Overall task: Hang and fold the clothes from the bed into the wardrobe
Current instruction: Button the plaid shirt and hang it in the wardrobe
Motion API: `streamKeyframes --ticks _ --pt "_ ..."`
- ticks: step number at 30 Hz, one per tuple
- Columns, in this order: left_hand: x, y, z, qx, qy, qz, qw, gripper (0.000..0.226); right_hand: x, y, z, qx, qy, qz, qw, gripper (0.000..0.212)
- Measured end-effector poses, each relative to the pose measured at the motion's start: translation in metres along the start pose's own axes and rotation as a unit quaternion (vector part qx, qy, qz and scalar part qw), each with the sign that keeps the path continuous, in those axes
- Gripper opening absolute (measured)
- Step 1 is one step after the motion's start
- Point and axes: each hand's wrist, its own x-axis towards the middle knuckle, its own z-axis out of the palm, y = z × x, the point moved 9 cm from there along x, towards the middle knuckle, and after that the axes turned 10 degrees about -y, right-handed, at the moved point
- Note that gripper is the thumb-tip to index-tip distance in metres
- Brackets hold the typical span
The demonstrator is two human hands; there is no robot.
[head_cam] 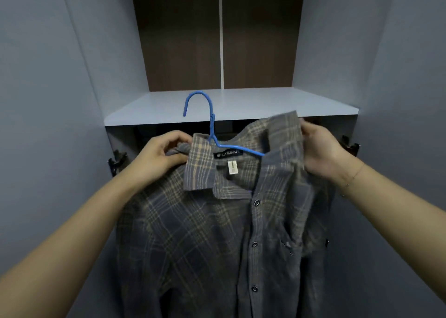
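The plaid shirt (217,233) sat half-dressed on the blue hanger (212,134) before the wardrobe shelf (241,102). The left hand (159,156) pinched one shoulder, the right hand (318,148) gripped the other; hanging apparently remained.

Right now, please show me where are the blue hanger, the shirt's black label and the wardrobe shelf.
blue hanger (198,95): head view, top of its hook.
black label (226,153): head view, middle of the label inside the collar.
wardrobe shelf (277,100): head view, bare top surface.
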Motion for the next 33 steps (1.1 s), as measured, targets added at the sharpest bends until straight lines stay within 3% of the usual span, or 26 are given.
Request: streamKeyframes --ticks 1,2,4,6,8,10,14,16,17,18,20,22,23,24,26,30,33 --pt "-0.002 -0.002 0.002 -0.004 0.009 -0.005 1.000 0.029 0.001 0.002 -0.013 -0.135 0.044 0.020 0.990 0.038" --pt "-0.004 -0.003 0.004 -0.005 0.017 -0.011 1.000 0.030 0.001 -0.004 -0.025 -0.290 0.095 0.014 0.952 0.034" --pt "-0.005 -0.007 0.013 -0.002 0.025 -0.023 0.999 0.033 -0.003 -0.027 -0.026 -0.504 0.145 -0.059 0.850 0.033" --pt "-0.005 -0.010 0.026 -0.002 0.023 -0.034 0.999 0.033 -0.005 -0.027 -0.007 -0.624 0.117 -0.055 0.771 0.053" --pt "-0.002 -0.011 0.039 0.003 0.027 -0.040 0.999 0.030 0.000 -0.005 0.003 -0.727 0.076 0.048 0.680 0.068" --pt "0.000 -0.012 0.051 0.025 0.028 -0.042 0.998 0.029 0.007 0.019 -0.003 -0.741 0.045 0.147 0.654 0.060" --pt "-0.003 -0.015 0.074 0.105 0.027 -0.038 0.993 0.029 0.011 0.048 -0.030 -0.668 0.023 0.299 0.681 0.040" --pt "-0.005 -0.018 0.085 0.151 0.027 -0.038 0.987 0.026 0.015 0.055 -0.038 -0.678 0.017 0.312 0.665 0.039" --pt "-0.006 -0.020 0.089 0.169 0.026 -0.039 0.985 0.024 0.018 0.057 -0.041 -0.679 0.024 0.297 0.671 0.028" --pt "-0.006 -0.024 0.093 0.176 0.025 -0.044 0.983 0.023 0.022 0.060 -0.046 -0.660 0.037 0.276 0.698 0.016" --pt "-0.010 -0.037 0.092 0.172 0.030 -0.063 0.983 0.020 0.023 0.069 -0.062 -0.528 0.072 0.247 0.810 0.019" --pt "-0.013 -0.054 0.090 0.150 0.022 -0.086 0.985 0.019 0.014 0.086 -0.078 -0.262 0.110 0.251 0.925 0.023" --pt "-0.015 -0.060 0.091 0.136 0.011 -0.092 0.986 0.019 0.008 0.098 -0.081 -0.115 0.122 0.261 0.951 0.026" --pt "-0.015 -0.065 0.094 0.123 0.000 -0.095 0.988 0.021 0.004 0.109 -0.079 -0.001 0.122 0.274 0.954 0.030" --pt "-0.014 -0.072 0.100 0.110 -0.018 -0.095 0.989 0.022 0.001 0.125 -0.072 0.086 0.102 0.299 0.945 0.036" --pt "-0.008 -0.082 0.098 0.045 0.014 -0.096 0.994 0.031 0.009 0.130 -0.066 0.035 0.087 0.283 0.955 0.038" --pt "-0.005 -0.093 0.092 -0.026 0.052 -0.110 0.992 0.038 0.014 0.120 -0.087 -0.088 0.125 0.233 0.960 0.030"
